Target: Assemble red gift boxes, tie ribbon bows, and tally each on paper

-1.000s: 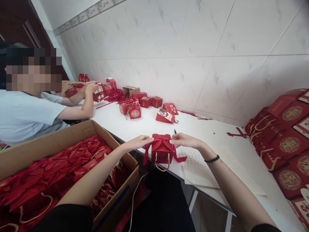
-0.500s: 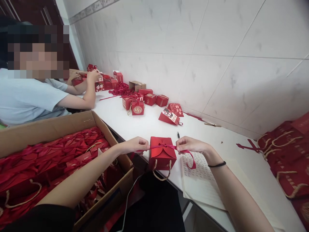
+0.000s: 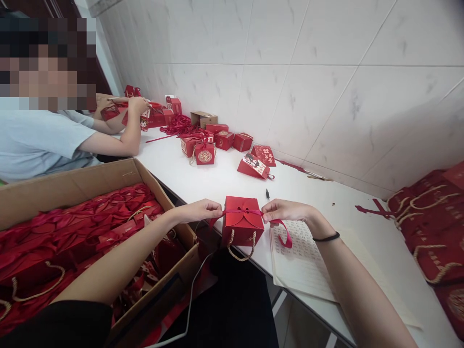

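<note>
A red gift box (image 3: 242,229) with a twisted rope handle (image 3: 242,257) stands at the table's front edge. Across its petal-folded top runs a dark pink ribbon (image 3: 235,210), pulled straight out to both sides. On the box's left, my left hand (image 3: 203,210) is closed, pinching one side of the ribbon. My right hand (image 3: 286,211) pinches the other side close to the box's right edge. From its fingers a loose ribbon tail curls down over a sheet of handwritten paper (image 3: 300,256).
A large cardboard carton (image 3: 143,181) packed with red boxes stands at left. Finished-looking red boxes (image 3: 205,153) and a ribbon pile (image 3: 180,124) lie farther back. A pen (image 3: 267,194) lies behind my right hand. Red bags (image 3: 427,227) stack up at right. A co-worker (image 3: 39,140) sits at left.
The view has tilted slightly, so most things sit a little higher in the picture. Both hands still hold the ribbon taut across the box. The co-worker's hands have moved a little.
</note>
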Available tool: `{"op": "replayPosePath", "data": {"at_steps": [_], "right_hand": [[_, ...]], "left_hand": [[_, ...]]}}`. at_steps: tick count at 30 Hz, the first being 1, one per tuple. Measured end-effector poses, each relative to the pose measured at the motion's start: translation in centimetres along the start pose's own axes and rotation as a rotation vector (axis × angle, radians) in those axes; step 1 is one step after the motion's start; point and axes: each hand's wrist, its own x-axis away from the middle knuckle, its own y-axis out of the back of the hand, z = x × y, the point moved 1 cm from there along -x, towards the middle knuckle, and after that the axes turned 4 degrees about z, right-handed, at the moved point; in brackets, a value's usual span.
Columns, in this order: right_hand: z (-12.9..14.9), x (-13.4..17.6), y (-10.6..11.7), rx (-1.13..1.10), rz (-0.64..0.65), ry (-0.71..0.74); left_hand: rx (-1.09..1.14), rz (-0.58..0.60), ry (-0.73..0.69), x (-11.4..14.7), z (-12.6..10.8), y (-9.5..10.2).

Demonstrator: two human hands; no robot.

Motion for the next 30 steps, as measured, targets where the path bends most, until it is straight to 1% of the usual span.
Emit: {"op": "replayPosePath", "data": {"at_steps": [4, 6, 10, 13, 16, 19, 25, 30], "right_hand": [[0.5, 0.1, 0.0, 0.104, 0.001, -0.013], [1.1, 0.4, -0.1, 0.169, -0.013, -0.031], [2.4, 1.1, -0.6, 0.319, -0.094, -0.115], [2.8, 1.3, -0.9, 0.400, -0.132, -0.160], [2.6, 1.1, -1.0, 0.428, -0.139, -0.191], [2.4, 0.9, -1.0, 0.435, -0.150, -0.219], [2.5, 0.8, -1.0, 0.440, -0.148, -0.212], [2.5, 0.7, -1.1, 0.428, -0.157, -0.228]], "left_hand": [[0.020, 0.034, -0.002, 0.0, -0.3, -0.1], [0.004, 0.031, 0.004, 0.0, -0.4, -0.1], [0.009, 0.049, 0.030, 0.1, -0.5, -0.1], [-0.019, 0.052, 0.029, 0.1, -0.4, 0.0], [-0.052, 0.043, 0.021, 0.1, -0.3, 0.1], [-0.028, 0.060, 0.016, 0.1, -0.3, 0.0], [0.025, 0.067, 0.035, 0.1, -0.7, -0.2], [0.012, 0.068, 0.034, 0.1, -1.0, -0.2]]}}
